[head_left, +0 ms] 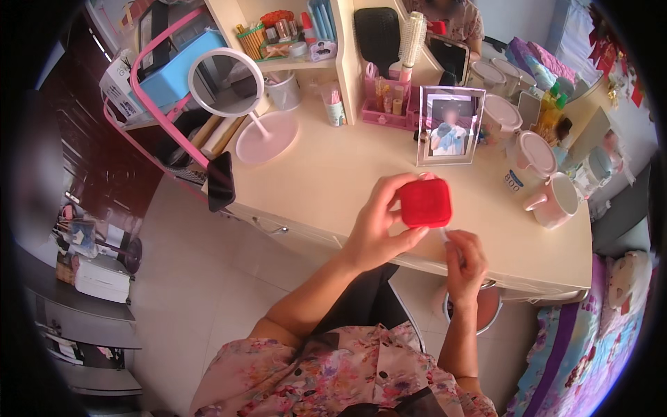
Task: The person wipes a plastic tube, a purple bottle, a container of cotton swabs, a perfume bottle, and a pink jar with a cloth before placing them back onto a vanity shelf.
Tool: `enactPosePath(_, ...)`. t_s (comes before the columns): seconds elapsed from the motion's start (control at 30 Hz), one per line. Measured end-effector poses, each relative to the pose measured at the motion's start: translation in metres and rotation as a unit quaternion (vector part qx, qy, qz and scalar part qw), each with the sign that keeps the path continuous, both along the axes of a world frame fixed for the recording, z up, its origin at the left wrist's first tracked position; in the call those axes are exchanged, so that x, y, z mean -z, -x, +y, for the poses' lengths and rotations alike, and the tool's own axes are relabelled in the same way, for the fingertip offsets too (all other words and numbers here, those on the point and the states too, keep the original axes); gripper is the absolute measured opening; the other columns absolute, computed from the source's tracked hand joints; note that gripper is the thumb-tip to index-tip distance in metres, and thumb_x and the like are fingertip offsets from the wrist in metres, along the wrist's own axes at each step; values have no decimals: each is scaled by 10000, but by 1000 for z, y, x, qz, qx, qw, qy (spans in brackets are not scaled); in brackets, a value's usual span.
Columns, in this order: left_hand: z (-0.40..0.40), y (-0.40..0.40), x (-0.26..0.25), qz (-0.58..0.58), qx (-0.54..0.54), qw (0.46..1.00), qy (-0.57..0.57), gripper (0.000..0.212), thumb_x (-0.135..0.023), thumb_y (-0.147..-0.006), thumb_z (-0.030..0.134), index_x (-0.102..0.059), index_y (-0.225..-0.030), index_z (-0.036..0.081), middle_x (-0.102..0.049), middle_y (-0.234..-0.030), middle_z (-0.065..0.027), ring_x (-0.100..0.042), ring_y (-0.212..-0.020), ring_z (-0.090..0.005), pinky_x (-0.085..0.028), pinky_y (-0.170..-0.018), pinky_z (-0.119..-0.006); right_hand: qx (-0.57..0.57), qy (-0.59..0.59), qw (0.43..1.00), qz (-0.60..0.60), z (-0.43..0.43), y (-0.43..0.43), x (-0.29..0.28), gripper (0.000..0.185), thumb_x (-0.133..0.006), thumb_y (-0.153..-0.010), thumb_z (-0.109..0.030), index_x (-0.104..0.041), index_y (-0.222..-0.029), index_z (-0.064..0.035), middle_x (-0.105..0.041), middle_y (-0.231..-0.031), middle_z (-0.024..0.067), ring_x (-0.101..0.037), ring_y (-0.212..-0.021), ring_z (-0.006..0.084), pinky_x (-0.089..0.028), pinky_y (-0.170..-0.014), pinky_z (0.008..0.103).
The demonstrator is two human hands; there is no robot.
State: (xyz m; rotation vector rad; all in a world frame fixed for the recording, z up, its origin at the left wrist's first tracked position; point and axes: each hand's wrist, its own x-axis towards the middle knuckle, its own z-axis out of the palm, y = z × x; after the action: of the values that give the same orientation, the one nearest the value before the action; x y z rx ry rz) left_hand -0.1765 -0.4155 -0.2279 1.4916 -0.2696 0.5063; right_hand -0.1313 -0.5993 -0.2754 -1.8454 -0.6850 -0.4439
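Note:
My left hand (379, 227) grips a small red square box (426, 203) with rounded corners, fingers behind it and thumb along its lower edge. It is held up above the front part of a cream dressing table (323, 182). Just below and to the right, my right hand (468, 260) pinches a thin whitish thing (444, 234) between thumb and fingers. That thing's upper end meets the box's lower edge in view; whether it touches cannot be told. A pink bit shows above the box, mostly hidden behind it.
Behind the hands stands a framed photo (451, 125). A round mirror (226, 82) on a pink base is at left, near a phone (221, 182) at the table edge. Lidded containers (534, 156) and a mug (557, 200) line the right side. A bin (490, 307) sits below.

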Motion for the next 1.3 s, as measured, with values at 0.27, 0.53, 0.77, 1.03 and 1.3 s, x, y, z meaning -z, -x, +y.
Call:
enactPosePath(0.27, 4, 49, 23, 10, -179, 961, -208, 596, -711, -680, -52, -463, -1219, 12, -495, -1172, -115, -539, -1048, -218, -462, -869, -326, -10, -125, 992, -7, 31, 25, -18, 202, -606, -782, 80, -613, -973, 12, -612, -964, 103, -588, -882, 219, -476, -754, 287)
enactPosePath(0.53, 11, 67, 15, -26, -219, 943, -247, 569, -753, -630, -21, -527, -1151, 13, -546, -1124, -121, -543, -1030, -250, -453, -864, -342, -72, -53, 996, -20, 54, 45, -34, 248, -658, -716, 51, -660, -948, -36, -607, -962, 101, -577, -855, 257, -486, -734, 338)
enactPosePath(0.77, 15, 70, 23, -20, -221, 928, -300, 591, -755, -634, -28, -522, -1176, 12, -540, -1138, -124, -548, -1040, -260, -444, -880, -343, -50, -68, 996, -26, 58, 46, -40, 264, -634, -726, 77, -658, -969, -26, -613, -962, 92, -583, -851, 243, -488, -679, 331)
enactPosePath(1.03, 24, 76, 23, 63, -14, 998, -19, 635, -723, -738, -12, -403, -1286, -27, -462, -1256, -118, -486, -1161, -212, -400, -984, -353, -17, -99, 994, 42, 56, 25, -33, 144, -586, -828, 41, -635, -957, -1, -620, -937, 109, -599, -839, 202, -479, -741, 291)
enactPosePath(1.3, 22, 70, 20, 125, 49, 963, 234, 665, -732, -776, 113, -373, -1319, -24, -462, -1288, -118, -469, -1190, -211, -385, -999, -370, -157, -229, 938, 206, 61, 43, -13, 110, -601, -887, -66, -601, -954, 21, -593, -948, 69, -547, -874, 137, -428, -781, 243)
